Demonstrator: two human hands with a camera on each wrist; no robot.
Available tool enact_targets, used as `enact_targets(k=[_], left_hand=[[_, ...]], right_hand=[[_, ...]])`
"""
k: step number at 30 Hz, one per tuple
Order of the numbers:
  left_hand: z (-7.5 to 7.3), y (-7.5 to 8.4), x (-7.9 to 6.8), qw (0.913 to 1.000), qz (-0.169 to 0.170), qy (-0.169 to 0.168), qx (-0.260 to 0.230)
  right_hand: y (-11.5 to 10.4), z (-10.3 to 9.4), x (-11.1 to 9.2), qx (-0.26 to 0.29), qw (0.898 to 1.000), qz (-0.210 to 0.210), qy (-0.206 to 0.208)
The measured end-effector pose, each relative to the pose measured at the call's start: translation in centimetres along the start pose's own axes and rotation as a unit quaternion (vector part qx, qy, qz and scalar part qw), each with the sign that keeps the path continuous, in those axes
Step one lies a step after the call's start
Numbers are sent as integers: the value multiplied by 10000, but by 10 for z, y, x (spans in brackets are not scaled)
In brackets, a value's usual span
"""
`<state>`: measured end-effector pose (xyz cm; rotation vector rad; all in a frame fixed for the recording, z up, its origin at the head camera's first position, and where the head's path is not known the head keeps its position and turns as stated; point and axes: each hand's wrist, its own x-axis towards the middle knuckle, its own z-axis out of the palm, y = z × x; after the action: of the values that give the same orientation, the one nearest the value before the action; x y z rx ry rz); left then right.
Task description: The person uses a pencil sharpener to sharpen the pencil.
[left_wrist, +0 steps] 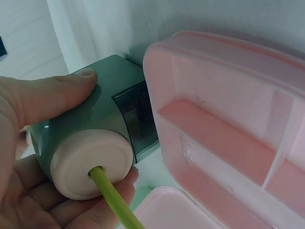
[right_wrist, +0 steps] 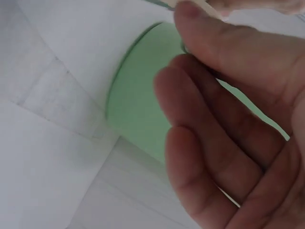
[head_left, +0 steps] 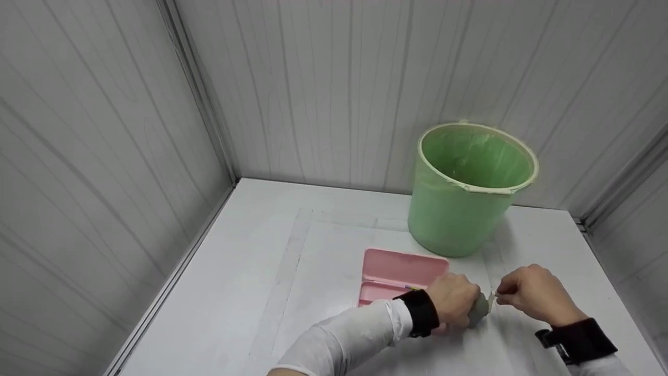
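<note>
My left hand (head_left: 453, 300) grips a dark green crank pencil sharpener (left_wrist: 107, 112) from the side, thumb on top and fingers beneath. A yellow-green pencil (left_wrist: 113, 198) is in the hole of the sharpener's cream round face. On the sharpener's far side, my right hand (head_left: 540, 295) pinches the small pale crank handle (head_left: 492, 298) between thumb and forefinger. That grip lies at the top edge of the right wrist view, where the handle is mostly hidden. Beside the sharpener lies an opened pink pencil case (head_left: 407, 265), partly covered by my left arm.
Behind the hands stands a tall green bucket (head_left: 454, 219) with a cream rim. The case has divided compartments (left_wrist: 214, 138). Grey panelled walls (head_left: 323, 94) enclose the white table (head_left: 250, 250) at the back and sides.
</note>
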<state>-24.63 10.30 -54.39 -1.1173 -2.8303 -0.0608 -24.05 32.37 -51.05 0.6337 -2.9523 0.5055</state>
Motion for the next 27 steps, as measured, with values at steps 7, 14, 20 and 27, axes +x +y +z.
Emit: enact_targets(k=[7, 14, 20, 27], left_hand=[[3, 2, 0, 9998, 104, -87, -115], [1, 1, -2, 9999, 27, 28, 119], [2, 2, -8, 9998, 71, 102, 160], [4, 1, -17, 9999, 143, 69, 54]], right_hand=[[26, 46, 1, 779, 9936, -40, -814], [23, 54, -7, 892, 9941, -41, -612], [21, 54, -11, 773, 9957, 24, -516], [22, 55, -14, 571, 9971, -79, -498]])
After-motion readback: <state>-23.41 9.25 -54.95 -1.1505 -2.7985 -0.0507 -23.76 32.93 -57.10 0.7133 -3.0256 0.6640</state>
